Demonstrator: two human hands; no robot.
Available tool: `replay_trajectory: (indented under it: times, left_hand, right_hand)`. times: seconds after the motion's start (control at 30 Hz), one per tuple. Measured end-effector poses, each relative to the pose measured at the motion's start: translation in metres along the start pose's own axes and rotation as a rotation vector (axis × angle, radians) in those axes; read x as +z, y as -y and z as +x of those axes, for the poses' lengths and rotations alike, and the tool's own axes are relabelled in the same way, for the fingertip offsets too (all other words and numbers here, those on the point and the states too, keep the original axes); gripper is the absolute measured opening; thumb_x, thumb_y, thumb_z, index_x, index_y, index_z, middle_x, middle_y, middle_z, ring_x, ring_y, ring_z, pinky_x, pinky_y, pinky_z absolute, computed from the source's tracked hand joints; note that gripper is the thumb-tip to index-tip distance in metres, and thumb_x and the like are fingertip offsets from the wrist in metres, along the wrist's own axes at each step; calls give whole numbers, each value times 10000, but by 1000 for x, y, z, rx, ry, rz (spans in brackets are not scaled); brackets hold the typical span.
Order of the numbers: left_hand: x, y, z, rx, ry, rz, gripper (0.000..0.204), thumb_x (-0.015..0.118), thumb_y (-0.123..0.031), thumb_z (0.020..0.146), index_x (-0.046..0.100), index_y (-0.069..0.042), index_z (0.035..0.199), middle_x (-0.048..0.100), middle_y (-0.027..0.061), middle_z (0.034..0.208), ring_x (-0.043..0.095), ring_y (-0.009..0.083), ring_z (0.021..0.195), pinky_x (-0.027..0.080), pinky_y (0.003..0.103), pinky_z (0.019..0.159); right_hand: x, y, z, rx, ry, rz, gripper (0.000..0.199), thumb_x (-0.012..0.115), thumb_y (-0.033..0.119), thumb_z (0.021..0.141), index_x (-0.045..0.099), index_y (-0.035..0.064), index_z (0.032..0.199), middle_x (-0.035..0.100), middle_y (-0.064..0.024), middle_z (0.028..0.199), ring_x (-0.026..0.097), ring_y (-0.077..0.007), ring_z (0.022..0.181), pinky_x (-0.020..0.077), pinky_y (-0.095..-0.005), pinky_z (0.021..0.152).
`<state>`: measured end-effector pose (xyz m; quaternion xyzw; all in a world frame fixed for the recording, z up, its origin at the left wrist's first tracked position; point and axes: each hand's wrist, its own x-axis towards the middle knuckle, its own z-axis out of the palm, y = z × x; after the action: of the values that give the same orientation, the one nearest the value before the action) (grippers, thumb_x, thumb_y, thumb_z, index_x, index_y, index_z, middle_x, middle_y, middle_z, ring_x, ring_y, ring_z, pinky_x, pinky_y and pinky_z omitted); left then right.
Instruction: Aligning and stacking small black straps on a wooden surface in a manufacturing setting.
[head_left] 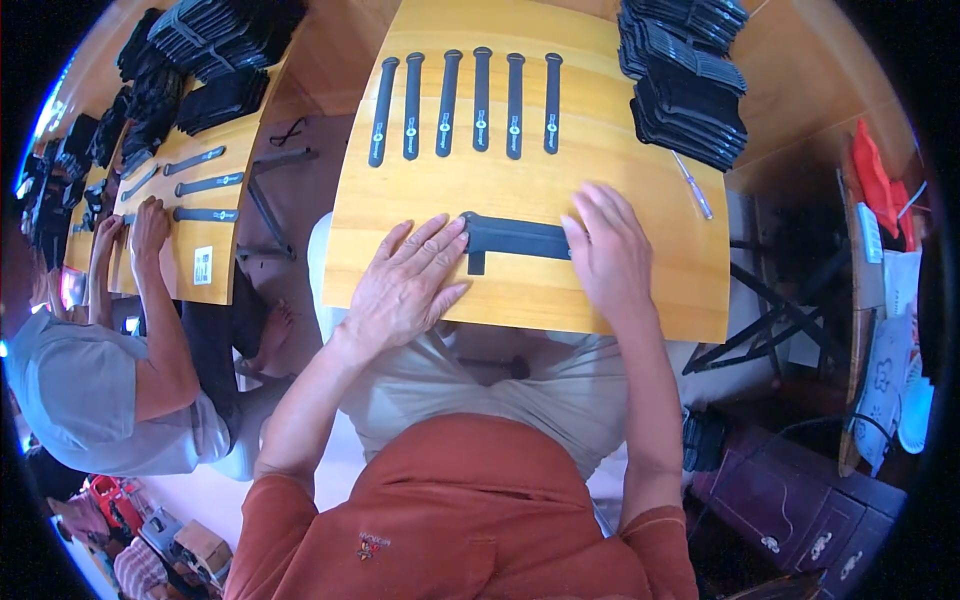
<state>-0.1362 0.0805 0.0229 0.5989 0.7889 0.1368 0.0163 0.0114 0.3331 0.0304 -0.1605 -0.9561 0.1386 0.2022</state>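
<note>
A dark strap point(525, 239) is lying crosswise on the bench point(400, 205) in front of the person, its long axis running from left to right between the two hands and dipping slightly toward the right. The left hand point(400, 290) is holding the nearer claim: its fingers point(447, 240) are stretching out flat and unclosed, the tips resting at the strap's left end. Just there, a short dark tab point(477, 263) is jutting squarely off the strap toward the person; whether it is a separate piece is not showing. The right hand point(612, 250) is covering the strap's other end with its thumb side, but it is blurring, so whether its fingers are pinching or merely touching cannot be told. Beyond both hands, six similar straps point(481, 95) are lying in a row, roughly at right angles to this one.
</note>
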Motion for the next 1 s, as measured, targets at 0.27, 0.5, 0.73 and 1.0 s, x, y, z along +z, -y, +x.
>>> replay_trajectory:
  times: [0.27, 0.5, 0.73, 1.0]
  left_hand:
    - [2, 0, -1, -19, -51, -67, 605, 608, -396, 993, 516, -21, 1459, 482, 147, 1553, 424, 299, 1461, 267, 467, 1231]
    - [1, 0, -2, -41, -60, -50, 588, 612, -409, 989, 553, -24, 1430, 500, 145, 1536, 434, 297, 1453, 271, 468, 1231]
    - [4, -1, 2, 8, -185, -114, 519, 694, -339, 942, 627, -32, 1354, 577, 150, 1450, 529, 316, 1351, 378, 466, 1168]
    - [0, -62, -24, -379, -312, -1335, 528, 728, -266, 976, 568, 13, 1395, 678, 157, 1303, 688, 202, 1085, 571, 347, 910]
  right_hand:
    - [51, -27, 81, -83, -66, -90, 298, 631, 202, 960, 713, -10, 1154, 674, -141, 1301, 607, -338, 1193, 481, -424, 1053]
    - [48, -33, 72, -140, -75, -192, 201, 616, 190, 954, 729, 24, 954, 728, -118, 991, 653, -287, 947, 545, -419, 887]
    - [14, -48, 42, -102, -217, -311, 88, 613, 139, 931, 655, 63, 945, 706, -130, 855, 678, -284, 787, 576, -410, 678]
    - [-98, 62, -106, -96, -327, -129, 77, 631, -2, 947, 659, -11, 1019, 694, -186, 855, 697, -326, 714, 566, -389, 643]
